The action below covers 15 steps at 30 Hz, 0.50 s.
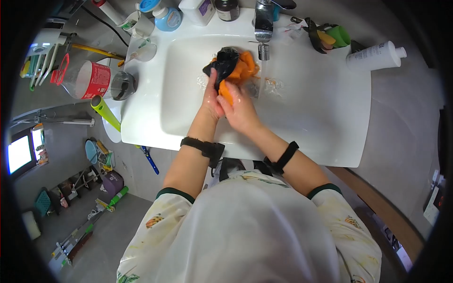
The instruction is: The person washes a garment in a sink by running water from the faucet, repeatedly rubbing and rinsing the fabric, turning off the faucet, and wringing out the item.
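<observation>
My left hand (213,98) and my right hand (239,109) are close together over the white sink basin (311,108). Between them is a wet, bunched orange and black cloth (243,66). Its shiny black part (227,61) lies along my left thumb, and a fold of orange comes out at my right fingers. Both hands are closed on the cloth, though their curled fingers are partly hidden. Just right of the cloth stands the metal tap (263,26), with a thin stream of water below it and splashes in the basin.
Along the sink's back edge are a blue bottle (167,20), a white container (197,10) and a dark jar (227,9). A white bottle (376,55) lies at the right corner. Left stands a large clear bottle with a red label (100,80), near a green handle (105,113).
</observation>
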Motion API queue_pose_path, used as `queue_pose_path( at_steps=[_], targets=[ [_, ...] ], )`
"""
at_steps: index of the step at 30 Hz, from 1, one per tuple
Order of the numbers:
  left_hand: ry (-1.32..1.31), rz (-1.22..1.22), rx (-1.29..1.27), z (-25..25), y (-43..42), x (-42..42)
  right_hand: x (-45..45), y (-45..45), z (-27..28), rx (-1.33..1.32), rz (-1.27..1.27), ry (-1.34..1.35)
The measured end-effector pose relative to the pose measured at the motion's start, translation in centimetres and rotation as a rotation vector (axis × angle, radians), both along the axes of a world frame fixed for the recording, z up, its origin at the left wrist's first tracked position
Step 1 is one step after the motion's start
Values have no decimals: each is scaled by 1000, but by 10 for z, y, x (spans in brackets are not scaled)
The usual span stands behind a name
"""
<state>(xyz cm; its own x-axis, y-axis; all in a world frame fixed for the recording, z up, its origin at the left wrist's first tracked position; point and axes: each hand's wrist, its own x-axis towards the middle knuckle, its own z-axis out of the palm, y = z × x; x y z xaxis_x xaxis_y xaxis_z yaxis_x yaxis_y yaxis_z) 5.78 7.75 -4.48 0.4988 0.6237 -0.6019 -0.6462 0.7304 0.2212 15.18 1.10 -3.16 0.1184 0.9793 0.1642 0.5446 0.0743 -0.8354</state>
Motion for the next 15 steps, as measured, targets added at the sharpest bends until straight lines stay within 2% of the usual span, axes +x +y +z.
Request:
queue_pose_path(
  at_steps=[2,6,8,10,11,12,14,15],
  targets=[
    [-17,18,16,-8,-4,8,0,-1,20,17,57,84],
    [-54,57,53,-19,-21,28,20,37,24,-181,15,-24],
    [334,-28,77,5,-26,43,43,57,23,-284,-28,-60],
    [385,-117,142,21,-38,29,103,72,-26,-286,-24,-376],
    [422,-157,140,40,-39,20,132,65,-16,-416,-62,-349],
    [458,-184,139,50,-36,8,179,61,-44,-282,80,-480],
    [695,-302,132,52,-27,-24,222,51,-28,-624,-49,-575],
    [811,-329,72,51,-24,-35,219,48,-22,-623,-42,-572]
  ],
)
